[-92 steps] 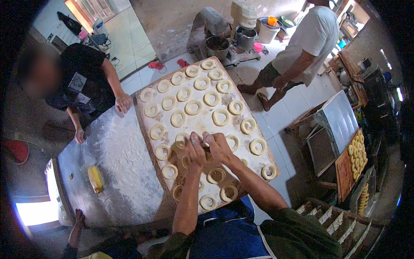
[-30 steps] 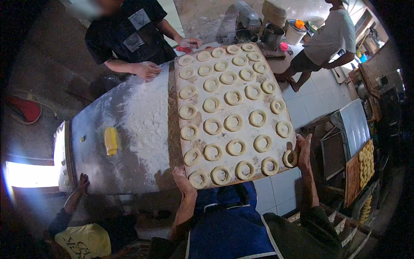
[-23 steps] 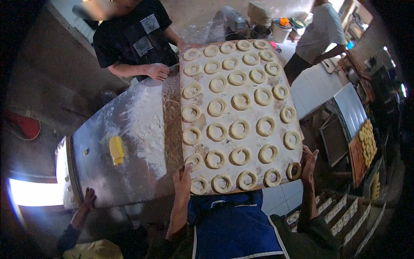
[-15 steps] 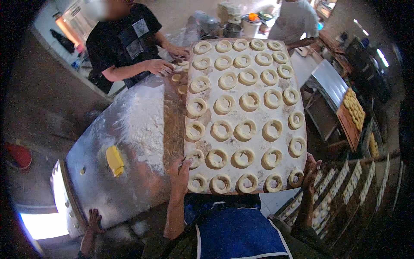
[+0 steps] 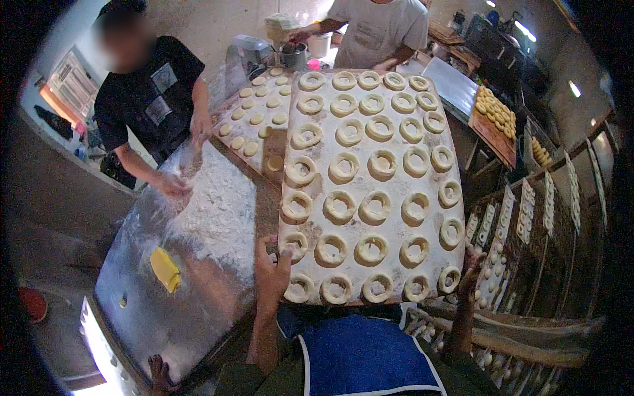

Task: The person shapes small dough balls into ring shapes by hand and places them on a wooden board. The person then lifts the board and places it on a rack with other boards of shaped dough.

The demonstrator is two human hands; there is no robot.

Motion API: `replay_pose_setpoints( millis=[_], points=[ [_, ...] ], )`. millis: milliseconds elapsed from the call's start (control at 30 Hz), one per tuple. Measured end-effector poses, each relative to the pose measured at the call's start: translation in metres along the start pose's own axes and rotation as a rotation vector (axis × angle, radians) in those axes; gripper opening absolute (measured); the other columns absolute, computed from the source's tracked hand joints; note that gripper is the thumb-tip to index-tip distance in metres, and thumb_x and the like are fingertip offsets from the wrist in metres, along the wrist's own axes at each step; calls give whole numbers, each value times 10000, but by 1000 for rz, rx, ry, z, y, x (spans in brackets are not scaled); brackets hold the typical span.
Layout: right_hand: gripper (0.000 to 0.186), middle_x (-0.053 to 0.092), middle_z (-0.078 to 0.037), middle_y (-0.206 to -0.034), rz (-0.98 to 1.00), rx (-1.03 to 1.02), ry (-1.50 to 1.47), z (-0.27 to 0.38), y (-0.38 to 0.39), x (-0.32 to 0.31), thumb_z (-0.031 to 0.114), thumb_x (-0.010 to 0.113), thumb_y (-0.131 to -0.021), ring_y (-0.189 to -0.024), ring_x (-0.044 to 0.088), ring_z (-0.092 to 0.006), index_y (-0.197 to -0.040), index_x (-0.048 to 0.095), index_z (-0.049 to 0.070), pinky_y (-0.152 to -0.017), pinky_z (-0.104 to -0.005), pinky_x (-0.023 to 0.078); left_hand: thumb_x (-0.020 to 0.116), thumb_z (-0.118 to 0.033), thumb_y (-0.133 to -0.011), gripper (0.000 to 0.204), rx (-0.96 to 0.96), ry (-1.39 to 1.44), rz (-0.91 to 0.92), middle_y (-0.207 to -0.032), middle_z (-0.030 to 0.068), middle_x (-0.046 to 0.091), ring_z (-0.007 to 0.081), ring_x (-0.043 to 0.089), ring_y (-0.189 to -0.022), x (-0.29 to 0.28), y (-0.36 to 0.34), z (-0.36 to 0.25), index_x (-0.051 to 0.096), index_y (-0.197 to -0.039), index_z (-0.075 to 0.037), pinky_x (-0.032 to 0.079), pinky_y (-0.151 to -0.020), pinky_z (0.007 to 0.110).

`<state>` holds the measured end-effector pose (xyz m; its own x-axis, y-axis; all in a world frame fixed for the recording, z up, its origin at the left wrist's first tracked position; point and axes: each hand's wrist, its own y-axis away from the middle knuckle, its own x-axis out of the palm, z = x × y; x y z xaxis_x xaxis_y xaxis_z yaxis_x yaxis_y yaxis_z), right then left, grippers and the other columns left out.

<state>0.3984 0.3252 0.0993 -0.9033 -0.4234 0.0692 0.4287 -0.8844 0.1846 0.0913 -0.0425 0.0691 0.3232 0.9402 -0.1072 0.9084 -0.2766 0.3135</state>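
A large floured board [image 5: 314, 188] covered with rows of ring-shaped dough pieces [image 5: 372, 249] is held out in front of my body. My left hand [image 5: 272, 267] grips its near left edge, the thumb up over the rim beside a ring. At the near right edge, my right hand [image 5: 471, 267] holds the board from the side, its fingers partly hidden by it. On the metal table to the left are a yellow block of what looks like butter [image 5: 165, 270] and a spread of white flour [image 5: 221, 204].
A co-worker in a black shirt [image 5: 168, 99] reaches over the flour. Behind the board stands a person in a light shirt [image 5: 380, 33]. Dough discs [image 5: 273, 102] lie on another board at the far left. Racks of dough trays [image 5: 505, 218] line the right. Another hand [image 5: 160, 369] rests at the table's near edge.
My view has turned slightly right, and both hands still hold the board. The black-shirted co-worker's hands moved from beside the board to the flour. Dough discs beyond the board have come into view.
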Motion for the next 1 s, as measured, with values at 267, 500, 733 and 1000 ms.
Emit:
replay_pose_setpoints(
  millis=[267, 500, 733, 1000],
  points=[
    [883, 572, -165, -1250, -50, 26, -2, 2, 10, 13, 690, 222, -936, -1121, 556, -248, -1295, 468, -79, -1029, -374, 378, 738, -127, -775, 632, 47, 26, 78, -1204, 177, 494, 272, 572, -1034, 1, -1, -17, 361, -1267, -1, 499, -876, 378],
    [876, 568, -167, -1259, -208, 10, 4, -6, 55, 32, 682, 228, -940, -1123, 557, -249, -1302, 465, -80, -1034, -369, 376, 590, -254, -859, 493, -182, 324, 547, -1194, 137, 595, 291, 600, -1088, -20, -51, -30, 528, -1284, -10, 470, -973, 453],
    [870, 564, -169, -1268, -567, -51, -101, -29, 106, 125, 674, 234, -943, -1126, 558, -250, -1308, 462, -82, -1038, -364, 374, 606, -298, -842, 512, -102, 245, 751, -1181, 140, 586, 294, 587, -1073, 63, -194, -57, 518, -1262, -19, 458, -966, 459],
    [862, 560, -172, -1279, -1036, -183, -228, -44, 184, 200, 664, 241, -947, -1129, 560, -251, -1316, 458, -84, -1044, -358, 373, 625, -348, -823, 536, 155, 199, 840, -1167, 144, 575, 298, 574, -1057, 109, -302, -78, 506, -1237, -28, 445, -957, 467]
  ],
)
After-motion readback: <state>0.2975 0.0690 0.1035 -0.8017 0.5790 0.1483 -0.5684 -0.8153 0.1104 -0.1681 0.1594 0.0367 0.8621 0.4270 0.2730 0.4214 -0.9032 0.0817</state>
